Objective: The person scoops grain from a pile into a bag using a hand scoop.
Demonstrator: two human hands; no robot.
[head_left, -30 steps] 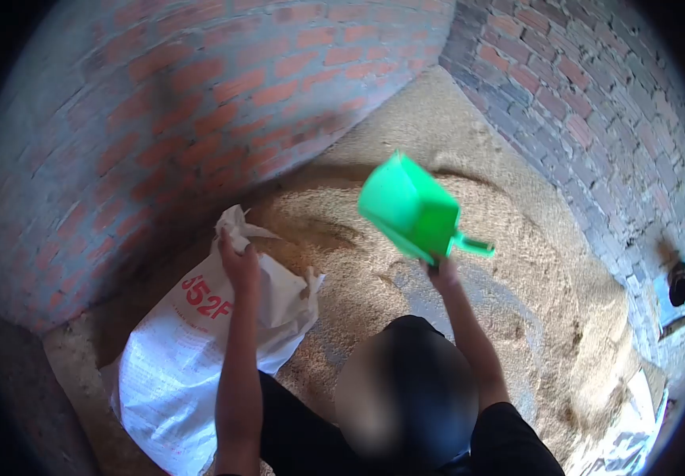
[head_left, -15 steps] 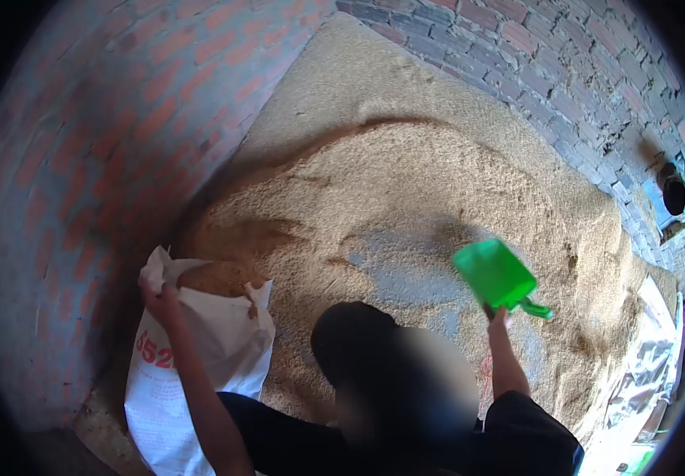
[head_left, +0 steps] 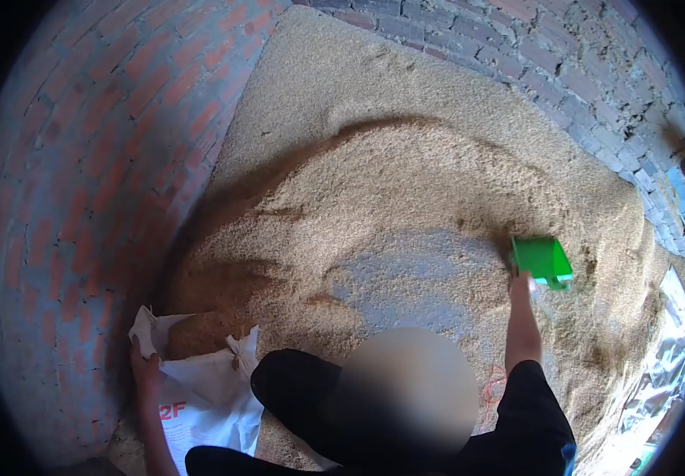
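My left hand [head_left: 146, 363] is closed on the rim of a white woven sack [head_left: 211, 401] with red print, at the lower left. The sack's mouth is spread, and brownish loose grain [head_left: 203, 335] shows inside it. Out to the right, my right hand [head_left: 522, 282] grips a green plastic scoop [head_left: 545, 254], shaped like a dustpan. The scoop is low at the heap of tan grain [head_left: 406, 170], its hollow side in view and slightly smeared by motion.
A red brick wall [head_left: 96, 190] rises on the left, a greyer brick wall [head_left: 533, 79] at the back right. Grey floor [head_left: 406, 274] shows through a scraped patch in the heap. Shiny plastic sheeting [head_left: 660, 365] lies at the right edge. A dark-clothed knee [head_left: 295, 389] juts in below.
My right hand has carried the scoop to the right, turning it. The view has shifted, and the sack with my left hand now sits lower in the picture.
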